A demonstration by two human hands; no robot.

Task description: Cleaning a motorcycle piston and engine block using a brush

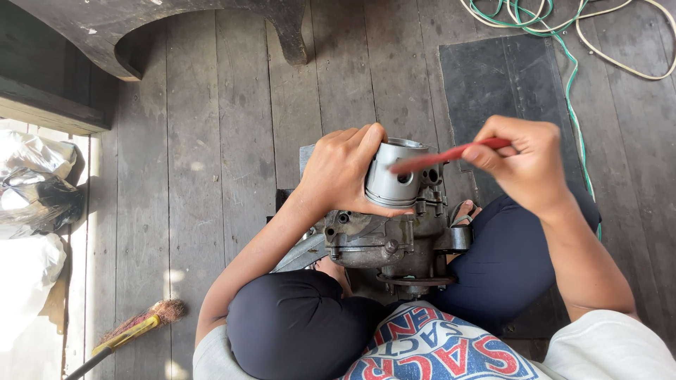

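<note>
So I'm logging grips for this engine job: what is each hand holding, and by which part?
The left hand wraps the side wall of the metal piston atop the engine block. The right hand pinches the rear end of a red-handled tool.

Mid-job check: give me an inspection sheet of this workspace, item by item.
Surface: dark wooden plank floor, with a black mat under the right side.
Job's things: silver piston standing on a grey engine block between the knees; red-handled tool pointed at the piston.
Clutter: brush with yellow handle lower left; plastic bags at the left edge.
Hands: left hand grips the piston; right hand holds the tool.
Cables: green and white cords top right.
Surroundings: dark wooden furniture base above.
</note>
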